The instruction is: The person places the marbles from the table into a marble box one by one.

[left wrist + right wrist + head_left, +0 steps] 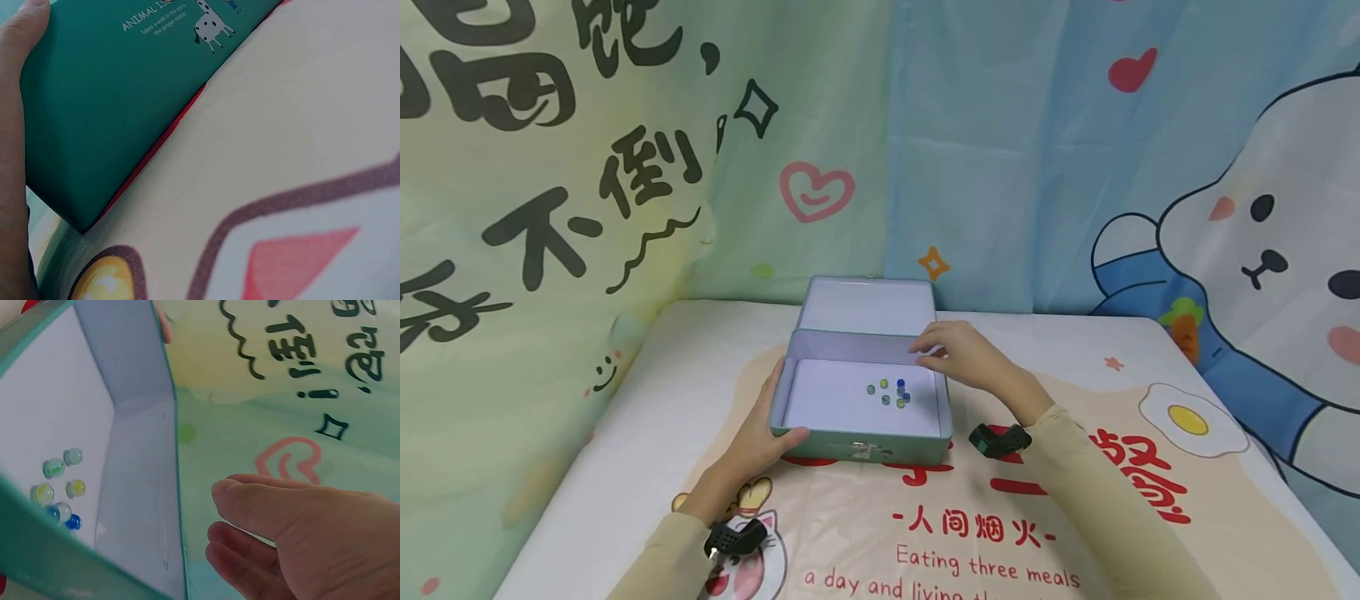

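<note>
A green rectangular tin box (861, 447) with a pale inside lies with its hinged lid (867, 306) tilted back. Several glass marbles (871, 389), green, yellow and blue, sit on its floor toward the right; the right wrist view shows these marbles (54, 467) too. My left hand (758, 429) grips the box's left side, the thumb at the front corner; in the left wrist view this hand (11, 144) lies along the green wall (112, 94). Over the right rear rim hovers my right hand (973, 357), fingers slightly bent. No object shows between its thumb and fingers (312, 531).
The box stands on a printed tablecloth (970, 533) with red lettering and a fried-egg picture. Behind the table hangs a cloth backdrop (970, 167) with hearts, dark characters and a white cartoon animal. Each wrist wears a black band.
</note>
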Demonstrator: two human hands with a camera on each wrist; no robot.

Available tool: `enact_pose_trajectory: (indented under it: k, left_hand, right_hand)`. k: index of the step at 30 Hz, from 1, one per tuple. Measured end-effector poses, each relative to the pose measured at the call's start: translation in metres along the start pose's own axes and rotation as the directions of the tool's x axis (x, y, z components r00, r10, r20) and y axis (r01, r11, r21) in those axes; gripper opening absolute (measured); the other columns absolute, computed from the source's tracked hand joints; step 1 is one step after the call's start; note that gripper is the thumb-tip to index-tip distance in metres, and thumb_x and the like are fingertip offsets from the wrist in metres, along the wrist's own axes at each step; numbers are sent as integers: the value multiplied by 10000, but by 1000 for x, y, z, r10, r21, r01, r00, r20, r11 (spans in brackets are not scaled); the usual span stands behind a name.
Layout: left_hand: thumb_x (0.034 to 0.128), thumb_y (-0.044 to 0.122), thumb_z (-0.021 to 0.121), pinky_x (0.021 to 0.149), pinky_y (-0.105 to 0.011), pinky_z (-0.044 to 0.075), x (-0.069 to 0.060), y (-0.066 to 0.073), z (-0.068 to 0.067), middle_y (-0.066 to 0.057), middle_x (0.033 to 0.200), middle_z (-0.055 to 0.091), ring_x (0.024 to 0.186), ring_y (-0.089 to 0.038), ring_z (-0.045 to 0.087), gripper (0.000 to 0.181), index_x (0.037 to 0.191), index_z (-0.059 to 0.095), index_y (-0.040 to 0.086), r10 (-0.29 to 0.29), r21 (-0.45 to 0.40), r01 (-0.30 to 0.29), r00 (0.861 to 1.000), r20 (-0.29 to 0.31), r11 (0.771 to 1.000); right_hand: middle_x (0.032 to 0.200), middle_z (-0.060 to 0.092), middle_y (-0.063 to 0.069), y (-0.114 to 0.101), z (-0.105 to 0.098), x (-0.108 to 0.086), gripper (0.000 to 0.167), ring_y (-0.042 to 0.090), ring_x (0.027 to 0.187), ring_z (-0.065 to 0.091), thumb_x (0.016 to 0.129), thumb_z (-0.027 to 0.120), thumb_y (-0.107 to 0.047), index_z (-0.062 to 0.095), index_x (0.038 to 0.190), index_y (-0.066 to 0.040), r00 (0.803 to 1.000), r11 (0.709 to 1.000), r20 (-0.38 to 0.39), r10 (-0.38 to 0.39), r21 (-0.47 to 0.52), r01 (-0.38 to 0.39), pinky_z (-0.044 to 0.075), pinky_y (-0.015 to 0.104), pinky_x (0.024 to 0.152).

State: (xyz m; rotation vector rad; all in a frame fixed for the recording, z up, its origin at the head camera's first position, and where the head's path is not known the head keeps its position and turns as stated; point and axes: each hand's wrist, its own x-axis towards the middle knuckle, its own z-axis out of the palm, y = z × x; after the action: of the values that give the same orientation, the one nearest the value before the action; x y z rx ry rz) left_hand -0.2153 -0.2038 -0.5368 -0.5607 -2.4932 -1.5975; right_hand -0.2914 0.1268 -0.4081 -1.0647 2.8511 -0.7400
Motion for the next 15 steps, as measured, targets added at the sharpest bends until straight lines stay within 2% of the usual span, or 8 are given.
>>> enact_pose_trajectory:
  k: [8,15]
  left_hand:
    - [781,343,700,1012,-638,264,0,0,0,-138,1590,96,1384,-405,244,1052,1526,-42,333,19,25,-19,1000,-2,1000]
    - [772,345,702,1032,-627,245,0,-2,0,-87,1596,104,1397,-384,234,1046,1525,-23,346,16,26,-16,1000,-16,1000]
  right_hand:
    - [1058,684,15,16,-9,-28,234,181,989,632,875,678,-138,713,1103,-99,992,994,-87,92,60,-87,535,368,841]
    - [1093,671,92,34,-10,-52,248,237,1015,642,886,668,-151,694,1120,-76,977,985,-140,161,83,-150,532,400,836]
